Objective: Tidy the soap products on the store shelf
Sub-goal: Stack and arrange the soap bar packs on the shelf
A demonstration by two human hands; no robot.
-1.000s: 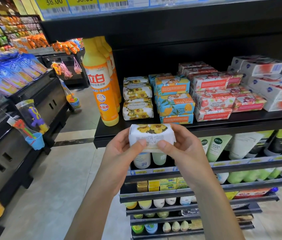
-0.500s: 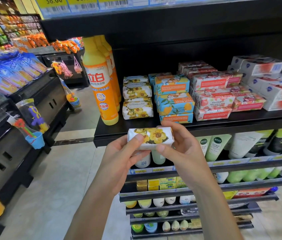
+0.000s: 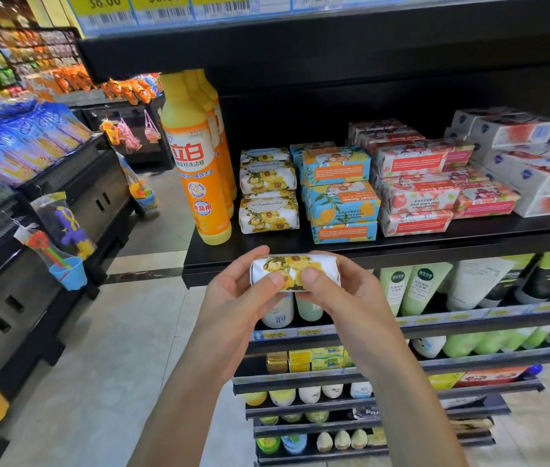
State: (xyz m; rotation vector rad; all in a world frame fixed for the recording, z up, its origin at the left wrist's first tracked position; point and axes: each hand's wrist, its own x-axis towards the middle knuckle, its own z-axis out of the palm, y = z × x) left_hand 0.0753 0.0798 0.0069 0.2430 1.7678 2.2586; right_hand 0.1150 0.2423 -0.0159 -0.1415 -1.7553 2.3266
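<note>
Both hands hold one flowered soap bar (image 3: 295,269) in the air, just before the front edge of the shelf (image 3: 452,246). The left hand (image 3: 233,301) grips the bar's left end and the right hand (image 3: 347,298) its right end, fingers (image 3: 272,279) curled round it with both thumbs pressed on the near face. On the shelf behind, a matching stack (image 3: 268,192) stands between an orange bottle (image 3: 196,170) and blue soaps (image 3: 339,193). Red soaps (image 3: 411,183) and white boxes (image 3: 533,163) lie further right.
</note>
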